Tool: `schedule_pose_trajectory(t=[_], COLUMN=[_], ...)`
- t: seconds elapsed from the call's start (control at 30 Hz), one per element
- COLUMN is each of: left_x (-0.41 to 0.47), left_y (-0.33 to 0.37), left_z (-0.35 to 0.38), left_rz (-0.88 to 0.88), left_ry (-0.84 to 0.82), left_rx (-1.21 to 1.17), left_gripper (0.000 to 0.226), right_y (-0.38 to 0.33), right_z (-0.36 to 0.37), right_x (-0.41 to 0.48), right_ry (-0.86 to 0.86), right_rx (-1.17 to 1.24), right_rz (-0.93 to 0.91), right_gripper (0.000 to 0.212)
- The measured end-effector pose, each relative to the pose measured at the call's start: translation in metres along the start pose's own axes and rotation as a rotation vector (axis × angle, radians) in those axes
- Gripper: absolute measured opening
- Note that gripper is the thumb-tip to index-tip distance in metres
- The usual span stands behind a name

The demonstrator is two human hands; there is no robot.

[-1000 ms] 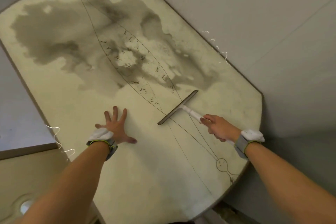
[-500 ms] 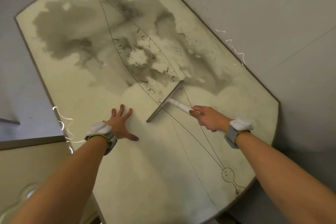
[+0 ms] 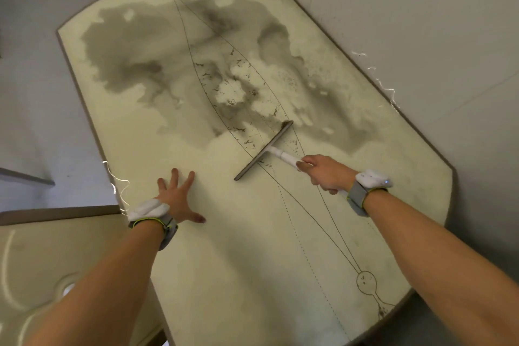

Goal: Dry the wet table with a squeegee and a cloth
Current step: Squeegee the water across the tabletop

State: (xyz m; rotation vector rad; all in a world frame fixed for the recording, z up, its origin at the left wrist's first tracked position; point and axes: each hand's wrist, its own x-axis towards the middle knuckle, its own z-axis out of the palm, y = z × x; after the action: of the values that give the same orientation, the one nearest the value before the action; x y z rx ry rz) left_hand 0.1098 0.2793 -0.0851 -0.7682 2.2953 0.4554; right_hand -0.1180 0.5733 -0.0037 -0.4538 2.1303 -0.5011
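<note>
The squeegee step is in hand, and it looks to be at its beginning. The right hand (image 3: 327, 174) grips the white handle of the squeegee (image 3: 262, 150), with the fingers curled round it. The blade lies on the worktop (image 3: 252, 261) at the near border of the large wet patch (image 3: 134, 59). The left hand (image 3: 175, 196) rests flat on a dry part with fingers spread and holds nothing. The next move probably calls for an even, firm stroke through the water toward an edge. No cloth is visible.
</note>
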Motion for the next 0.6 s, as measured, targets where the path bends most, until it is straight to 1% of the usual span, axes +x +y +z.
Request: schedule_pose_trajectory(t=[0.23,0.33,0.4,0.47,0.57,0.6], left_x=[0.009,0.009,0.007,0.007,0.002,0.002], left_y=[-0.006,-0.006,-0.004,-0.002,0.008,0.008], left_z=[0.008,0.007,0.007,0.003,0.0,-0.001], left_rz=[0.014,0.011,0.013,0.013,0.014,-0.025], left_ry=[0.016,0.004,-0.001,-0.006,-0.004,0.0], left_rx=[-0.012,-0.03,-0.023,-0.02,0.036,0.038], left_gripper=[0.137,0.137,0.137,0.137,0.137,0.136], right_y=[-0.07,-0.081,-0.072,-0.049,0.001,0.012], right_z=[0.022,0.032,0.034,0.031,0.026,0.029], right_x=[0.047,0.05,0.042,0.025,-0.018,-0.024], right_ry=[-0.048,-0.05,-0.026,0.016,0.106,0.125], right_rx=[-0.08,-0.138,-0.137,-0.086,0.09,0.135], right_rz=[-0.074,-0.116,-0.122,-0.106,-0.032,-0.01], right_gripper=[0.042,0.042,0.04,0.038,0.037,0.036])
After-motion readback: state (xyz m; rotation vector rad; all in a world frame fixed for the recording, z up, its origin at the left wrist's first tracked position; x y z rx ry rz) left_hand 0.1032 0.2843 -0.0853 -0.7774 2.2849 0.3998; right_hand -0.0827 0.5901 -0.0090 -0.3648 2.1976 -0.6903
